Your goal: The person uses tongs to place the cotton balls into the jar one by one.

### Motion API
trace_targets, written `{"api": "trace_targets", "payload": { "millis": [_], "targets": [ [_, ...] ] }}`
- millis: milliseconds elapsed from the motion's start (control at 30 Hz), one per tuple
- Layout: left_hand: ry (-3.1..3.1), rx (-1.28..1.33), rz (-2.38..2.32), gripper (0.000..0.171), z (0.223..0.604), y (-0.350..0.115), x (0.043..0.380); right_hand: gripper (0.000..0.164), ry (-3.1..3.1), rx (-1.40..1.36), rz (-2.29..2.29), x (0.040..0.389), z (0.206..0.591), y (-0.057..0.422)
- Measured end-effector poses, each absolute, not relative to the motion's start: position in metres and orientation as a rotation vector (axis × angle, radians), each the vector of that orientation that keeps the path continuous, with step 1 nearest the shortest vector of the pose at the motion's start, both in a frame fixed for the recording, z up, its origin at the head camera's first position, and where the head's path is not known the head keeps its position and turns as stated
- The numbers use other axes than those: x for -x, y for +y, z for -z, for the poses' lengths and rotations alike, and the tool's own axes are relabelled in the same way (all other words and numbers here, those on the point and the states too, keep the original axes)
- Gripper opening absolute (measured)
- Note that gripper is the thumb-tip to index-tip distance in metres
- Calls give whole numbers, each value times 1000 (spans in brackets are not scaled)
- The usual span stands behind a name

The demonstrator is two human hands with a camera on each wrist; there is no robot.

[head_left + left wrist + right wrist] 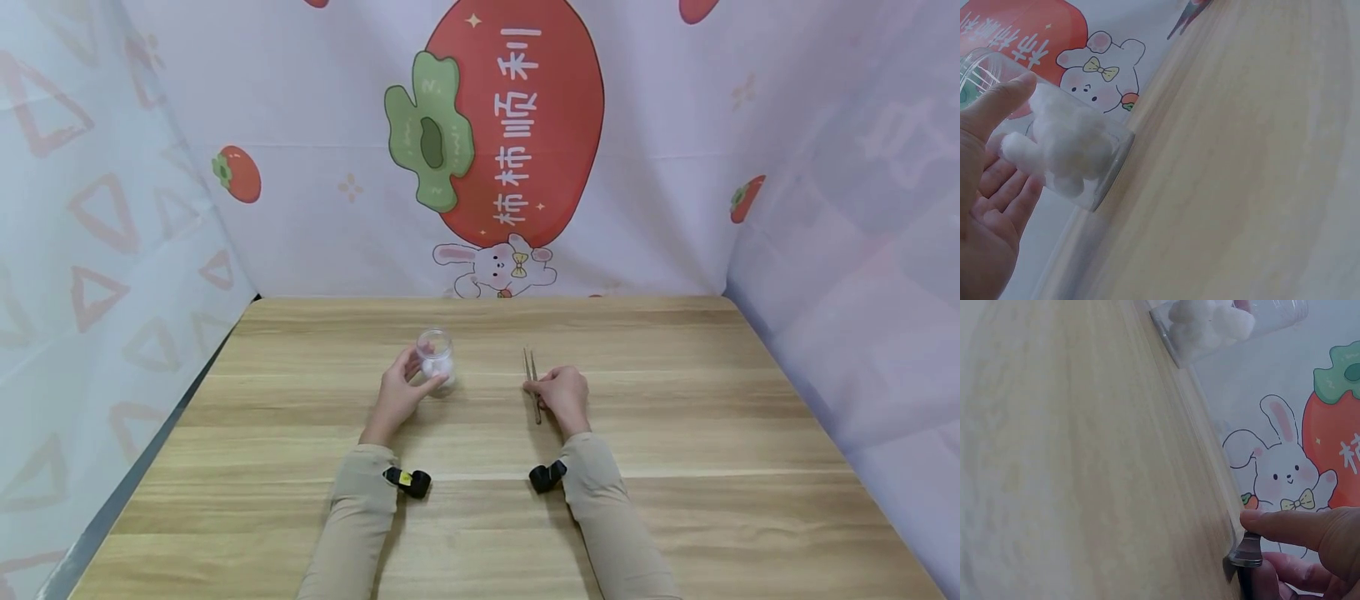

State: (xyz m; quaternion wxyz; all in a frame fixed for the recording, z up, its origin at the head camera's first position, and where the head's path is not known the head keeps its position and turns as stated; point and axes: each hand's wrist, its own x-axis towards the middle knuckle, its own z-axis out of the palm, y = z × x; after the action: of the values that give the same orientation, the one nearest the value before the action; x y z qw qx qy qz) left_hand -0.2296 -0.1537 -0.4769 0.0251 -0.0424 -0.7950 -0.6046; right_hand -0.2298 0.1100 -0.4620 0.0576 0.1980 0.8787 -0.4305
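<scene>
My left hand (397,397) holds a clear lidless jar (435,343) from its left side, thumb in front and fingers behind. Several white cotton balls (1075,147) fill the lower part of the jar, as the left wrist view shows. The jar's base is at or close to the tabletop; I cannot tell whether it touches. To the right of the jar, my right hand (564,397) pinches metal tweezers (537,410) between thumb and fingers. Their two tips point away from me and stand apart with nothing between them. Only the rear end of the tweezers shows in the right wrist view.
Both hands work over a wood-grain table (480,533). A white cloth backdrop (315,233) with a large printed persimmon and a rabbit rises behind it, with cloth walls at the left and right. Each sleeve carries a small black wrist camera (547,477).
</scene>
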Motion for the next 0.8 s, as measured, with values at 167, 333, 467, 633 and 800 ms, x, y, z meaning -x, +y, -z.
{"api": "trace_targets", "payload": {
  "millis": [167, 333, 467, 633, 800],
  "targets": [
    [-2450, 135, 1875, 69, 477, -154, 228, 24, 2659, -598, 1277, 229, 462, 108],
    [-2453, 137, 1860, 68, 477, -155, 228, 25, 2653, -599, 1269, 229, 460, 106],
    [-2467, 141, 1842, 68, 476, -156, 229, 26, 2660, -577, 1278, 229, 459, 106],
    [-2515, 209, 1800, 73, 476, -157, 229, 24, 2638, -555, 1310, 229, 458, 108],
    [-2532, 256, 1785, 80, 476, -158, 230, 25, 2632, -527, 1291, 231, 453, 114]
  ]
}}
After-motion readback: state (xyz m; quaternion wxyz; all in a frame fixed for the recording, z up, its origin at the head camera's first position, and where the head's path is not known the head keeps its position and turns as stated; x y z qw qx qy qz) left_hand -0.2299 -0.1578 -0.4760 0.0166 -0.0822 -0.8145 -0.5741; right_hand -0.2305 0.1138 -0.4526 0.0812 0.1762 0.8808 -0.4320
